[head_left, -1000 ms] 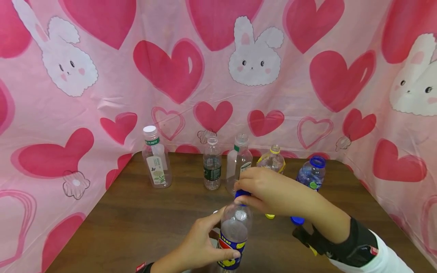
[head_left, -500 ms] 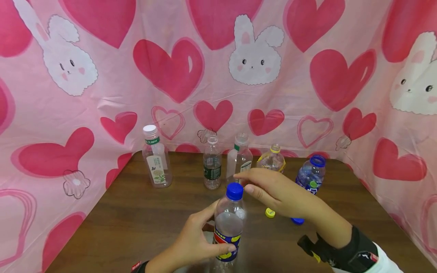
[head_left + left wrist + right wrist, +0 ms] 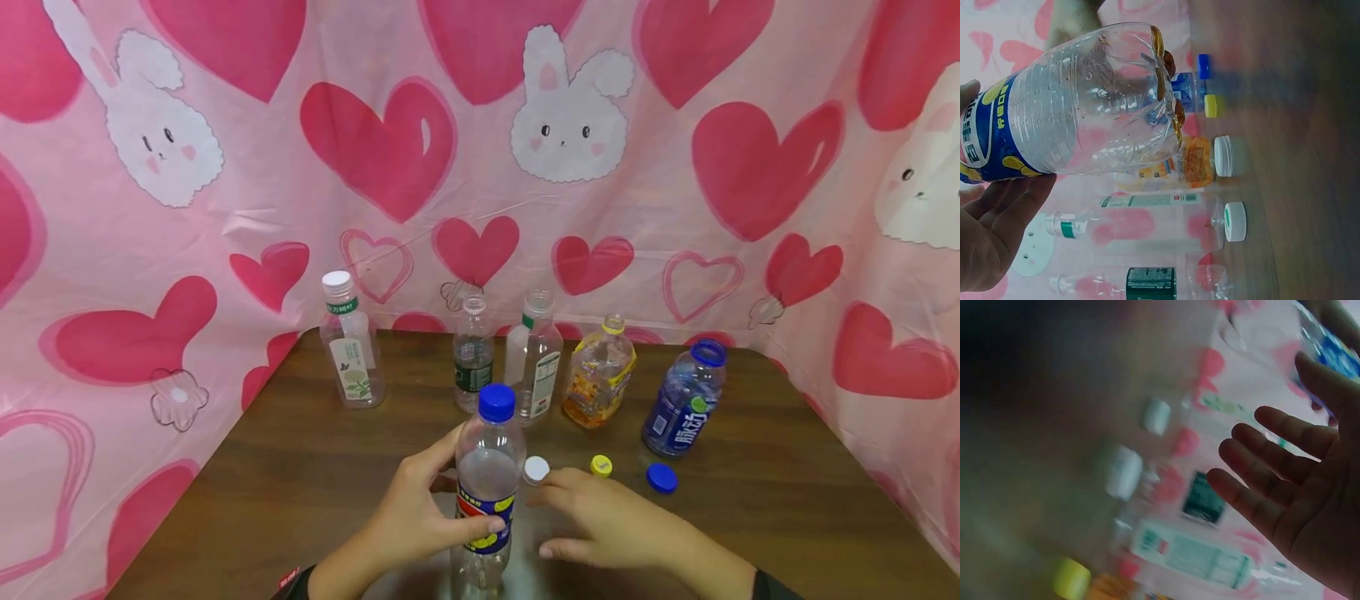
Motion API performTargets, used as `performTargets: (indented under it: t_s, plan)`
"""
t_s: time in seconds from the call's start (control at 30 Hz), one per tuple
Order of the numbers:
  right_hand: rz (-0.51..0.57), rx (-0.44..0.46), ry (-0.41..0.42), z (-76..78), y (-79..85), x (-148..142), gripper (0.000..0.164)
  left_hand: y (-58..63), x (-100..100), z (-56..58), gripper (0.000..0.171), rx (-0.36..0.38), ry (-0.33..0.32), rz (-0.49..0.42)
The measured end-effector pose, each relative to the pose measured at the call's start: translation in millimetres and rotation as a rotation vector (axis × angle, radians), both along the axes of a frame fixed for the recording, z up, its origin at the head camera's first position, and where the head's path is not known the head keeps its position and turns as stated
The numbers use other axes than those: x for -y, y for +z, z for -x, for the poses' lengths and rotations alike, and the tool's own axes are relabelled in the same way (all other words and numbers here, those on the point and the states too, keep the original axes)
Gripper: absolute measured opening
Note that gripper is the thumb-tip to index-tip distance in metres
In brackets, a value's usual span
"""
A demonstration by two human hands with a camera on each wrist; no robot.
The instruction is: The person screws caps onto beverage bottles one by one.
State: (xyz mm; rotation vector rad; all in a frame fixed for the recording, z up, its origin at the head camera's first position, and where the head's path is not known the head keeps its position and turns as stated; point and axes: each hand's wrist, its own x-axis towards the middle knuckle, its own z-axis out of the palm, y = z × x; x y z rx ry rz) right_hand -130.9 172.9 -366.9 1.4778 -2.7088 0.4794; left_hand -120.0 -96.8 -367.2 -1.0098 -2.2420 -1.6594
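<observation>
My left hand (image 3: 423, 508) grips a clear plastic bottle (image 3: 487, 467) by its blue lemon-print label. A blue cap (image 3: 497, 403) sits on the bottle's neck, and the bottle stands upright. In the left wrist view its base (image 3: 1163, 94), with a little brown liquid, shows apart from the tabletop. To the right of the bottle is my right hand (image 3: 607, 521), holding nothing. Its fingers (image 3: 1272, 450) are spread and slightly bent in the right wrist view. Just beyond its fingertips lies a white cap (image 3: 536, 469); a second white cap (image 3: 1235, 220) shows in the left wrist view.
Along the back stand a white-capped bottle (image 3: 352, 358), a small green-labelled bottle (image 3: 472, 362), a tall uncapped bottle (image 3: 546, 379), a yellow-trimmed bottle (image 3: 600, 375) and a blue-labelled bottle (image 3: 682, 404). A yellow cap (image 3: 601, 465) and loose blue cap (image 3: 662, 477) lie before them. Pink cloth (image 3: 465, 150) hangs behind.
My right hand has let go of the bottle's blue cap and come down to the right of the bottle. My left hand has shifted slightly left with the bottle.
</observation>
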Motion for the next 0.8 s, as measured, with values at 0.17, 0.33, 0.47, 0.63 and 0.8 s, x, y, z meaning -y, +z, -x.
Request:
performTargets:
  t_s: [0.17,0.33,0.47,0.63,0.8]
  plan:
    - [-0.069,0.137,0.056,-10.2,-19.9,1.0,0.044,-0.3,1.6,0.5,0.084,0.0,0.015,0.002]
    - [-0.122,0.222,0.105,-12.6,-32.8,4.3,0.039,-1.6,2.7,1.0,0.084,0.033,0.028,0.008]
    - [-0.1,0.241,0.141,-12.5,-40.6,4.7,0.034,-3.5,3.2,3.2,0.083,0.039,0.039,0.01]
    - [-0.071,0.152,0.199,-11.5,-51.1,3.3,0.027,-7.4,6.6,12.3,0.085,0.025,0.073,-0.005]
    - [-0.062,0.121,0.226,-11.2,-54.8,2.6,0.025,-6.0,19.2,32.4,0.087,0.105,0.185,0.022]
